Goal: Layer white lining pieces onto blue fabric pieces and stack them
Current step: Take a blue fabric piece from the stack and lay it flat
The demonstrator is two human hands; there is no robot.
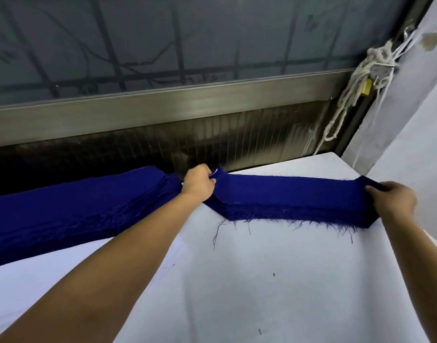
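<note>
1. Blue fabric piece [286, 191] is stretched between my two hands. Its long axis runs from hand to hand, left to right across my view, and each slant-cut end points out toward a hand.
2. My left hand [198, 185] pinches the left end with curled fingers. A sliver of white lining [214, 173] peeks out at the fingertips, so I judge a lining is paired with the blue, though the rest of it is hidden.
3. My right hand [394, 200] grips the right end, fingers curled round the edge.
4. Directly under the piece, between my hands, a stack of like blue pieces [286, 215] sits on the white surface [262, 280], frayed threads trailing toward me.
5. I read this as the stacking step. The next move calls for lowering both ends together, with the piece taut, so its slanted ends and long edges match the stack below.
6. A second blue pile [76, 206] lies outside my left hand, partly behind that forearm.
</note>
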